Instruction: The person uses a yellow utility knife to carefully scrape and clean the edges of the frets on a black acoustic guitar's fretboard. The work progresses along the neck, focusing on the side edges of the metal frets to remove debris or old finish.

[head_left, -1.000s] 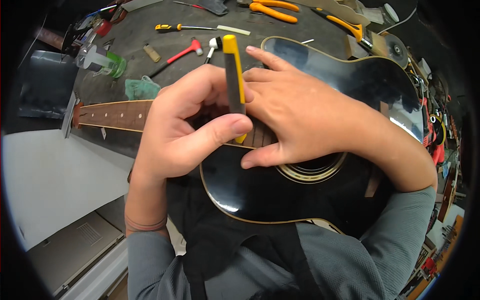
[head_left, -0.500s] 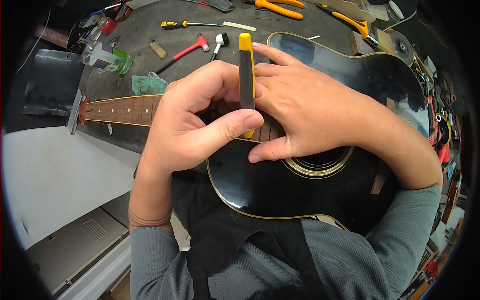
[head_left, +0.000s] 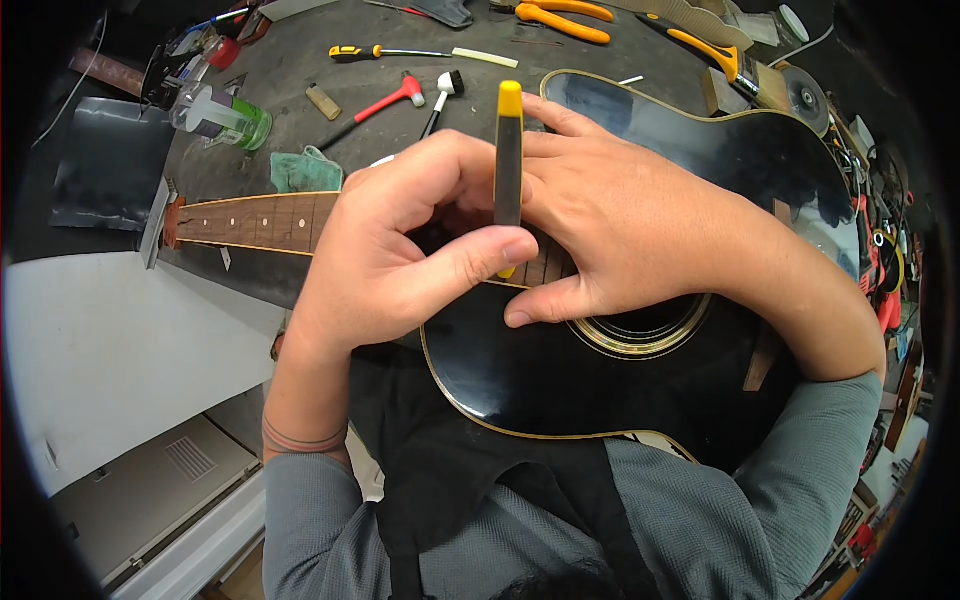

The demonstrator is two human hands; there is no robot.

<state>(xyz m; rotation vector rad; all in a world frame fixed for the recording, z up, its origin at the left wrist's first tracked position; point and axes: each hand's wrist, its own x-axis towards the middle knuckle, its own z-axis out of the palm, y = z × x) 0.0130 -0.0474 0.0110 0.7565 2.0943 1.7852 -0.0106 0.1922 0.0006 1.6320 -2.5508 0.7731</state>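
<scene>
A black acoustic guitar without strings lies face up in front of me, its neck pointing left. My left hand is closed, thumb and fingers pinching a slim black tool with yellow ends. It stands nearly upright over the body end of the fretboard; its exact kind I cannot make out. Across the fretboard, beside the soundhole, my right hand lies palm down with thumb and outer finger spread. Its middle fingers are partly hidden behind the tool and my left hand.
On the dark bench beyond are a screwdriver, a small red hammer, a brush, a lighter, a green cloth and a bottle. Orange-handled pliers lie at the back. Tools crowd the right side.
Within the picture, the tool and my left hand are slightly farther right and lower. The bench things and guitar have shifted a little the same way. Both hands keep their pose.
</scene>
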